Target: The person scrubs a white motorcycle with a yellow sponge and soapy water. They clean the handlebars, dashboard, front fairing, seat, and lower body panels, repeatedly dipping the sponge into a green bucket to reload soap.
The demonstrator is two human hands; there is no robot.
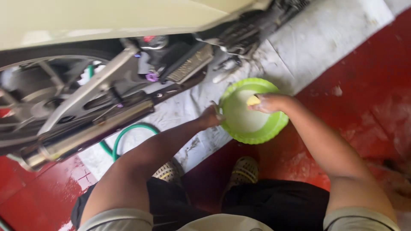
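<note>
On floor: one green basin | one yellow sponge | two hands

- Your bowl is bright lime green, its inside filled with milky white.
- The sponge in your right hand looks yellow, though mostly hidden.
- The hose is green.
- The floor is glossy red with a grey-white strip.
- The motorcycle body is cream, its exhaust silvery chrome.

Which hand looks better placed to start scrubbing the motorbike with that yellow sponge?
Probably the right hand: it already holds the yellow sponge over the green basin. The left hand only grips the basin's rim, beside the motorbike.
</note>
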